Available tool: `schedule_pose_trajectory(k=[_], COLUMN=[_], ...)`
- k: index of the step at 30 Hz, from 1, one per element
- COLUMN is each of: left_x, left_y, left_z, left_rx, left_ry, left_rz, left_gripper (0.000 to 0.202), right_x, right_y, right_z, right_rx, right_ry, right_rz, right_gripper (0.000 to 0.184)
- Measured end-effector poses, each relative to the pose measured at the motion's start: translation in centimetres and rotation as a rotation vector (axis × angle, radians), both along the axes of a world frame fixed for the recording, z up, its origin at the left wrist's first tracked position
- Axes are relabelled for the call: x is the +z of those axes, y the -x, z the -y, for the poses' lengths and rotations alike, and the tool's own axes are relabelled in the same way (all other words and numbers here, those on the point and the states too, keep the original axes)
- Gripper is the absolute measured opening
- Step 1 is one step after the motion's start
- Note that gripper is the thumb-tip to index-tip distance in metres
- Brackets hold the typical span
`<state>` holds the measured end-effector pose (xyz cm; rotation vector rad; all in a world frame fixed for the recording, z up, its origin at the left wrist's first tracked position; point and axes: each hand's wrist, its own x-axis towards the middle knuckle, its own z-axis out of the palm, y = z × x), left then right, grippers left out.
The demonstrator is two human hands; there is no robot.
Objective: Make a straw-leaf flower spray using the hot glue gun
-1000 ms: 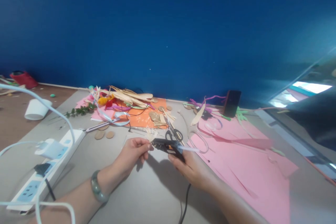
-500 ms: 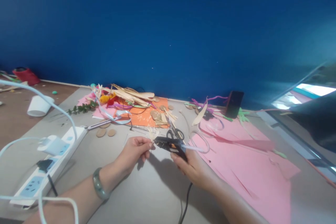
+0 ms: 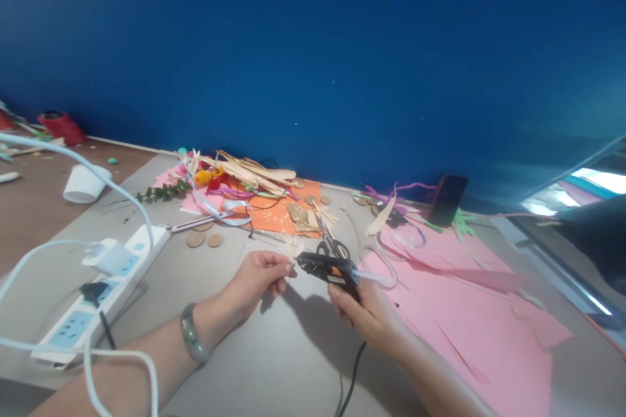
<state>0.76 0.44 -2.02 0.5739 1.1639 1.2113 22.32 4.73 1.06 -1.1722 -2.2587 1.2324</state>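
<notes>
Still, the black glue gun [image 3: 320, 264] points at the pale tuft [image 3: 294, 246]; only the view has swung slightly left.
Left hand [image 3: 261, 281] pinches the tuft above mid-table [image 3: 254, 365]; right hand [image 3: 369, 313], forearm slanting from the near edge, wraps the handle.

Glue gun [image 3: 321, 266] beside pale tuft [image 3: 294, 246]

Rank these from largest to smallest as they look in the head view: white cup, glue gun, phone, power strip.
1. Power strip
2. Glue gun
3. Phone and white cup: too alike to rank
</notes>
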Motion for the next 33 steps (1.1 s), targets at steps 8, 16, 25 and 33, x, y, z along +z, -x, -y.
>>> schedule_pose_trajectory(k=[8,16,25,33], left_x=[0.6,-0.1,-0.2,0.4], left_y=[0.1,0.2,0.3,0.2], left_z=[0.1,0.0,0.1,0.1], left_rx=[-0.012,-0.011,-0.025,-0.011], left_ry=[0.001,-0.028,-0.046,-0.013], left_rz=[0.027,0.07,0.058,0.06], left_gripper=[0.02,0.018,0.019,0.019], right_x=[0.3,-0.1,0.2,0.3], right_y=[0.3,0.5,0.7,0.8], right_z=[0.0,0.1,0.2,0.3], right_rx=[0.007,-0.044,-0.054,-0.069], right_ry=[0.025,0.075,0.056,0.07], right_rz=[0.062,0.015,0.012,0.013], right_gripper=[0.042,0.044,0.044,0.045])
